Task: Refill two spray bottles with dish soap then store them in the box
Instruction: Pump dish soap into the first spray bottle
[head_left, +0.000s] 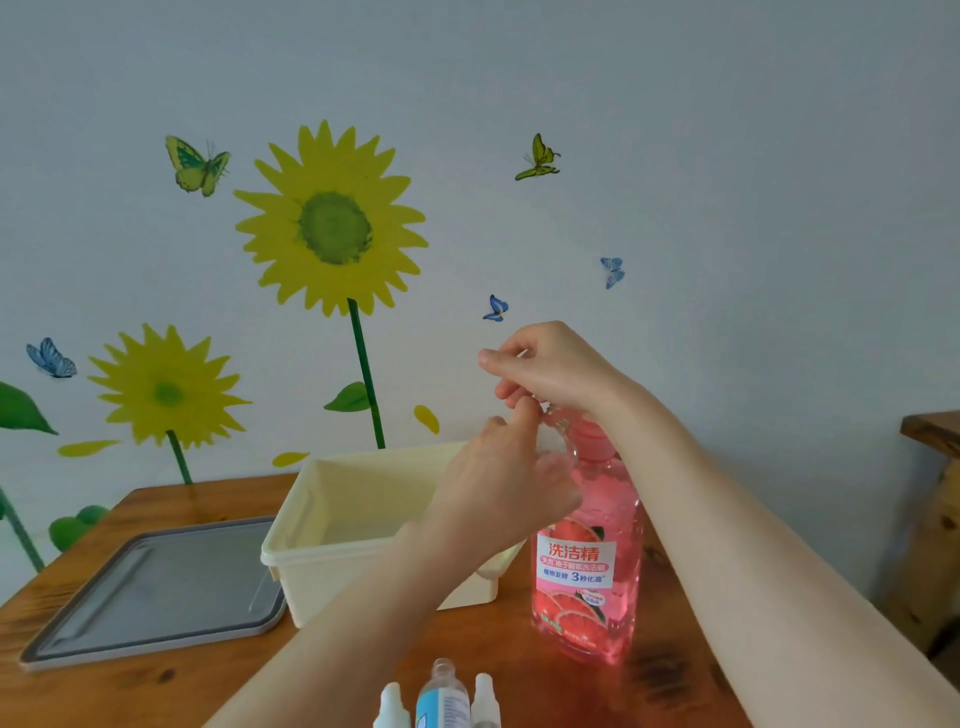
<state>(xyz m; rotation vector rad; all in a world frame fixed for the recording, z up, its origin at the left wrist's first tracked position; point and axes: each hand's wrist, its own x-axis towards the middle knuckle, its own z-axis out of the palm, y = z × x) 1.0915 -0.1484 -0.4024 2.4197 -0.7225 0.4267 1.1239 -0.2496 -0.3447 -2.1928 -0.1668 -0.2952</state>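
My left hand (498, 483) grips a small clear spray bottle (563, 441) held up in front of the pink dish soap bottle (587, 566), which stands on the table with its pink cap on. Above the small bottle's neck, my right hand (550, 371) is closed around a small white part, apparently the spray head; most of it is hidden by the fingers. At the bottom edge stands a second clear bottle with a blue label (441, 696), open at the top, between two white spray tops (392, 701) (484, 693). The cream storage box (291, 530) is open behind my left arm.
A grey lid (150, 587) lies flat on the wooden table (156, 691) left of the box. The wall with sunflower stickers is right behind the table. A wooden piece of furniture (935, 431) stands at the right edge.
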